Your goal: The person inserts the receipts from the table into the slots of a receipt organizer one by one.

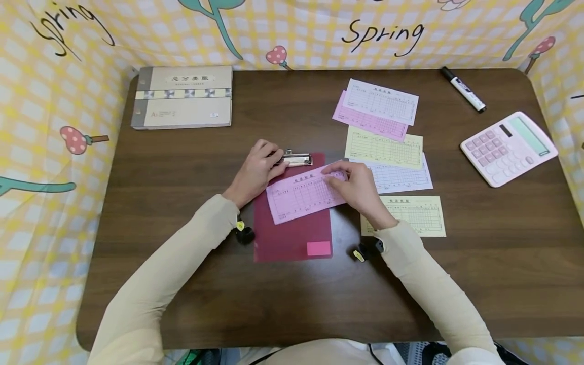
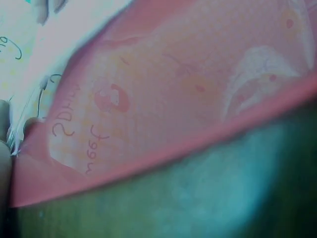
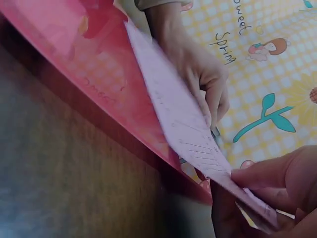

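Two hands meet at the red clipboard (image 1: 292,233): its metal clip (image 1: 296,160) is gripped by the left hand (image 1: 255,172). A pink slip (image 1: 303,195) is pinched at its right end by the right hand (image 1: 358,187). "Spring" is read on the backdrop (image 1: 383,34).

My head camera looking steeply down on the desk (image 1: 182,304), 2 wrist cameras low and very close at desk level, all 3 sharing the red clipboard (image 1: 292,238).

l hand (image 1: 255,170) on clip (image 1: 296,160) | r hand (image 1: 353,185) pinches pink slip (image 1: 303,195) | over red clipboard (image 1: 292,238)
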### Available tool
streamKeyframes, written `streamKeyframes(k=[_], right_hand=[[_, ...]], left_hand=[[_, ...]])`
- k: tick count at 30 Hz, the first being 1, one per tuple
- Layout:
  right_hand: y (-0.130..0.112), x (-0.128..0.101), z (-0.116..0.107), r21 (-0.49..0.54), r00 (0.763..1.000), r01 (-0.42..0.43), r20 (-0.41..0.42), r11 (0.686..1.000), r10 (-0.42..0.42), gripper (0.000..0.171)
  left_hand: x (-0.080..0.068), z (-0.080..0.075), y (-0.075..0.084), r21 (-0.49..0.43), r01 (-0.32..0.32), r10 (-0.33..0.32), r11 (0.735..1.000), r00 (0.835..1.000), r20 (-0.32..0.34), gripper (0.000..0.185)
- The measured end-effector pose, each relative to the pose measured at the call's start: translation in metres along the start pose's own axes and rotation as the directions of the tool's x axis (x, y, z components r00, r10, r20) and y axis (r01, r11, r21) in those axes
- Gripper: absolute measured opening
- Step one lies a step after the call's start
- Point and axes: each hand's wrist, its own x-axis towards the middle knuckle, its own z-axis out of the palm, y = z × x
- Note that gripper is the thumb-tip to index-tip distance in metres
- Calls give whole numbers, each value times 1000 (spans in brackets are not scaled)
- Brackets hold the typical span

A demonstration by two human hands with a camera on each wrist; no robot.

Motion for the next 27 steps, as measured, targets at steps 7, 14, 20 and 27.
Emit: streamKeyframes(k=[7, 14, 20, 27], right_hand=[[1, 9, 1, -28, 994, -92, -54, 995, 90, 12], [6, 13, 2, 33, 990, -103, -92, 994, 105, 11], [5, 23, 6, 82, 991, -125, -48, 989, 129, 11], [10, 28, 2, 232, 986, -160, -1, 960, 165, 13]], left_hand=[[0, -1, 1, -28, 34, -34, 999, 999, 7, 26], [1, -5, 1, -14, 45, -45, 999, 999, 13, 28], [0, -4, 3, -10, 75, -75, 997, 997, 12, 30], [1, 1, 7, 0, 111, -111, 994, 993, -31, 31]])
